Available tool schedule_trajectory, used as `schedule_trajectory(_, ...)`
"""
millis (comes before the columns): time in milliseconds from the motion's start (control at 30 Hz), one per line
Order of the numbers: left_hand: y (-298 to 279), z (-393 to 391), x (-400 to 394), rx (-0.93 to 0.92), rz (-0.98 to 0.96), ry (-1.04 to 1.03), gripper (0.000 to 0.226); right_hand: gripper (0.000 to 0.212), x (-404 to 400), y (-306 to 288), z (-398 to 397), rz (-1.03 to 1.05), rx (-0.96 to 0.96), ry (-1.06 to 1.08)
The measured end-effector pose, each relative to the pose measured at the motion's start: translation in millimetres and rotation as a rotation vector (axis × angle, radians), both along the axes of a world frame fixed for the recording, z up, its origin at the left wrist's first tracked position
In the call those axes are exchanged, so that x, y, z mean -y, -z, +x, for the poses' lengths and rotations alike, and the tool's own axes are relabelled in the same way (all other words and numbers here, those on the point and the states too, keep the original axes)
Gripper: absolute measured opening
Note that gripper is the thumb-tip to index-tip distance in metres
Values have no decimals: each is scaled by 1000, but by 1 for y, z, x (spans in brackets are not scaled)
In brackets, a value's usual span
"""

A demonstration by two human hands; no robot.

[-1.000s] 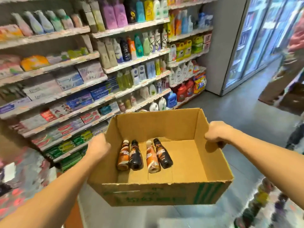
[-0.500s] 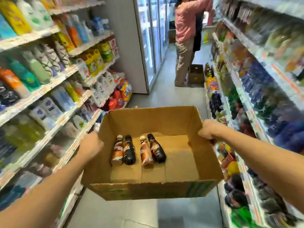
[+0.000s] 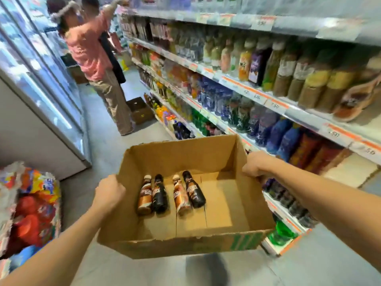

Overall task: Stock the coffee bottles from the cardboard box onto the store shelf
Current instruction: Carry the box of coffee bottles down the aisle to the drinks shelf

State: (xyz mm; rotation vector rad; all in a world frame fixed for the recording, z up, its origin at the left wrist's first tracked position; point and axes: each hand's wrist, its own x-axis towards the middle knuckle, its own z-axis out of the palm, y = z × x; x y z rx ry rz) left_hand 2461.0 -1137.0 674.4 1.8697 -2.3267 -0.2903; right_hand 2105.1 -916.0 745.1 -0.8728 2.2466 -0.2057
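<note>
I carry an open cardboard box (image 3: 224, 209) in front of me. My left hand (image 3: 108, 193) grips its left wall and my right hand (image 3: 256, 164) grips its right wall. Several coffee bottles lie on their sides on the box floor: a light brown one (image 3: 145, 197), a dark one (image 3: 159, 195), another light brown one (image 3: 181, 197) and another dark one (image 3: 193, 189). The drinks shelf (image 3: 274, 104) full of bottles runs along my right side, close to the box.
A person in a pink top (image 3: 92, 54) stands further down the aisle, reaching up to the shelf, with a brown box (image 3: 140, 110) on the floor beside them. Glass-door fridges (image 3: 41, 83) line the left. Colourful packs (image 3: 31, 207) sit at lower left.
The view has swung to the right, from the toiletries shelf to the drinks shelf. The box and the bottles in it stay the same between my hands.
</note>
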Motion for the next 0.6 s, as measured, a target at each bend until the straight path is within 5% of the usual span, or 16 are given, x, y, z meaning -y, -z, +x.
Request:
schedule_trajectory(200,11,-87,91,-23,59,275,28,38,-4,-5,-18,82,-66,181)
schedule_trajectory(267,15,-114,114,-11,62,388,27,29,-8,-6,-10,98,-105,253)
schedule_trajectory(433,14,-169,142,-82,113,711,7,30,-18,1,29,62,-125,624)
schedule_trajectory(600,0,-210,157,-68,103,953,21,22,-30,-1,88,61,-70,992)
